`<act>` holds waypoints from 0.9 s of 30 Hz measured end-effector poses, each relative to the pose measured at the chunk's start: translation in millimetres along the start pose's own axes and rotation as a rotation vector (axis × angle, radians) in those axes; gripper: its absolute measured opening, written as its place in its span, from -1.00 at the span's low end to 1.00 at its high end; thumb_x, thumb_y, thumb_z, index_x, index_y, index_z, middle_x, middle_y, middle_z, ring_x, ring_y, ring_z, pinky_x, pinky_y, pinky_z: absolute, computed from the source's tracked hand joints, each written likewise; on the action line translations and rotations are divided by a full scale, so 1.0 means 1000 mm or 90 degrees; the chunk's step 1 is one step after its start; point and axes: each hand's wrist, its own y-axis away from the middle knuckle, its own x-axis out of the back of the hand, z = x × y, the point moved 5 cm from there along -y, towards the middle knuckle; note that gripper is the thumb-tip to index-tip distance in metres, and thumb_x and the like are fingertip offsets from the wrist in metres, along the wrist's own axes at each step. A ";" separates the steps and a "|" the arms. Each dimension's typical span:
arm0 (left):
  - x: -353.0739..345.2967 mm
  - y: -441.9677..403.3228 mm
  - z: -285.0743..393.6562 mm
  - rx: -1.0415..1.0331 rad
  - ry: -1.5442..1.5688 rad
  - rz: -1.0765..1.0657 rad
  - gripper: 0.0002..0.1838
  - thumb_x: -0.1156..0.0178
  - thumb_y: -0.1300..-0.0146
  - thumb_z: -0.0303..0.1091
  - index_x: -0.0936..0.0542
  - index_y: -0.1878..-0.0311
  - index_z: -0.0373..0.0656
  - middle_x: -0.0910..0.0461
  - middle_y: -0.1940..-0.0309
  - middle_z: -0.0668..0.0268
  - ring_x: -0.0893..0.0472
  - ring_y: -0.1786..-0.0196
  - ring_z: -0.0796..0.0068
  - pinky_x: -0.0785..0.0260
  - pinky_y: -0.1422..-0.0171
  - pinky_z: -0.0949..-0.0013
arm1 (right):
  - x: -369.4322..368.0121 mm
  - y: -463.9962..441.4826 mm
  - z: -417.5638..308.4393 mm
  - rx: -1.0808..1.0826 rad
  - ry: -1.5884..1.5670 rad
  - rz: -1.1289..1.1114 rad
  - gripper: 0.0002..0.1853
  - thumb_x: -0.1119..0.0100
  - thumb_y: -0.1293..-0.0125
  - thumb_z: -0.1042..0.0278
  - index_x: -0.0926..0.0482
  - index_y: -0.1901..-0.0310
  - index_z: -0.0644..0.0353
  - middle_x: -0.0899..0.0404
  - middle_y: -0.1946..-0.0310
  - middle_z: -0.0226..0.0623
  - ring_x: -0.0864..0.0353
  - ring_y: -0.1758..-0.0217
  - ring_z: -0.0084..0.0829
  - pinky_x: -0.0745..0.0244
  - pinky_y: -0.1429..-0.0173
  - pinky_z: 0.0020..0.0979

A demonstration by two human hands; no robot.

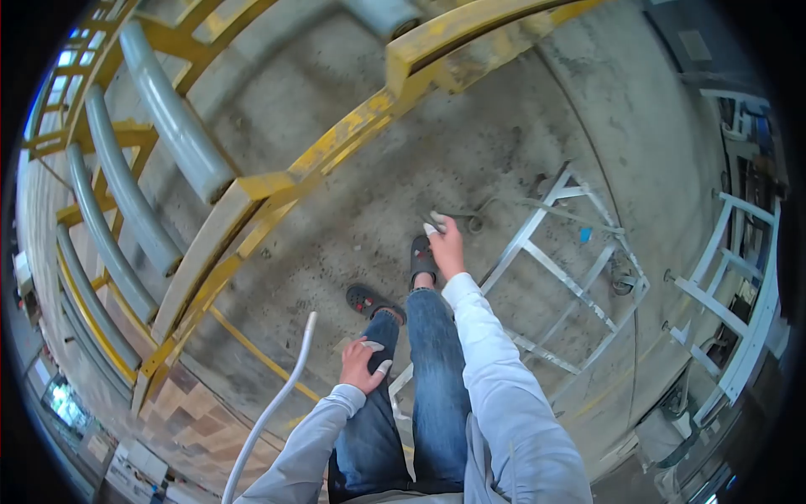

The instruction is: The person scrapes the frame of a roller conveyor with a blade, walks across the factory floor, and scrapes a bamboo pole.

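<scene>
My right hand [447, 244] reaches down over my right shoe, its fingers closed on a grey-green strap [537, 202]. The strap loops on the floor beside the hand and runs right, across a white metal frame [547, 249]. White coverings show on several fingertips. My left hand [359, 366] rests on my left thigh, thumb spread from the fingers, with nothing visible in it. A bent pale metal tube [285, 388] rises beside my left forearm.
A yellow roller conveyor frame [336, 139] with grey rollers [172, 113] curves along the left and top. At right stands another white metal frame [714, 294]. A dark cable [598, 160] crosses the concrete floor [353, 227]. Wooden boards [193, 416] lie lower left.
</scene>
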 end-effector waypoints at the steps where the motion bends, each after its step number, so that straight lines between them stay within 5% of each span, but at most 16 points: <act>1: 0.002 -0.005 0.001 -0.001 -0.018 -0.011 -0.65 -0.26 0.09 -0.19 -0.51 0.21 -0.12 -0.47 0.16 0.21 -0.32 -0.13 0.13 -0.03 -0.26 0.10 | 0.021 -0.006 -0.002 0.009 -0.007 0.016 -0.70 0.02 -0.16 0.56 -0.43 0.03 0.24 -0.53 0.30 -0.30 -0.42 0.42 -0.66 -0.33 0.45 -0.60; 5: 0.009 -0.025 0.005 -0.019 -0.068 0.006 -0.65 -0.25 0.08 -0.18 -0.51 0.21 -0.11 -0.47 0.16 0.21 -0.31 -0.14 0.12 0.00 -0.27 0.07 | 0.079 -0.044 -0.002 0.105 -0.009 0.118 -0.69 0.00 -0.16 0.56 -0.43 0.02 0.24 -0.53 0.32 -0.33 -0.42 0.47 -0.63 -0.32 0.46 -0.60; 9: -0.002 -0.053 0.018 0.037 -0.088 0.042 -0.64 -0.25 0.08 -0.18 -0.51 0.20 -0.11 -0.46 0.16 0.21 -0.31 -0.13 0.11 0.00 -0.27 0.07 | 0.076 -0.083 -0.010 -0.012 -0.115 0.062 -0.70 -0.02 -0.15 0.56 -0.45 0.04 0.27 -0.52 0.33 -0.35 -0.41 0.49 -0.62 -0.31 0.46 -0.60; 12: -0.023 -0.063 0.050 0.048 -0.096 -0.011 -0.64 -0.25 0.09 -0.18 -0.51 0.20 -0.11 -0.45 0.15 0.21 -0.31 -0.13 0.10 -0.01 -0.27 0.07 | 0.073 -0.118 -0.013 0.114 0.045 0.072 -0.73 -0.13 -0.13 0.49 -0.49 0.09 0.27 -0.56 0.29 -0.21 -0.52 0.29 -0.48 -0.40 0.20 -0.50; 14: -0.033 -0.077 0.068 0.047 -0.102 -0.036 -0.63 -0.25 0.09 -0.18 -0.51 0.19 -0.11 -0.45 0.15 0.21 -0.31 -0.12 0.09 -0.02 -0.26 0.08 | 0.075 -0.138 -0.053 0.114 0.096 0.020 -0.75 -0.09 -0.16 0.50 -0.48 0.10 0.32 -0.53 0.37 -0.35 -0.44 0.46 -0.62 -0.34 0.43 -0.58; 22: -0.059 -0.086 0.105 0.142 -0.086 -0.048 -0.61 -0.26 0.12 -0.16 -0.51 0.19 -0.12 -0.44 0.14 0.17 -0.32 -0.11 0.09 -0.05 -0.24 0.09 | 0.135 -0.245 -0.191 0.116 0.089 -0.021 -0.76 -0.13 -0.19 0.40 -0.48 0.15 0.35 -0.53 0.39 -0.35 -0.46 0.42 -0.63 -0.43 0.37 -0.55; 27: -0.054 -0.113 0.138 0.155 -0.083 -0.017 -0.58 -0.25 0.13 -0.14 -0.51 0.18 -0.13 -0.44 0.14 0.14 -0.32 -0.11 0.09 -0.06 -0.23 0.10 | 0.181 -0.258 -0.273 0.230 -0.209 0.106 -0.81 -0.09 -0.21 0.43 -0.50 0.18 0.35 -0.53 0.40 -0.38 -0.46 0.46 -0.63 -0.45 0.38 -0.57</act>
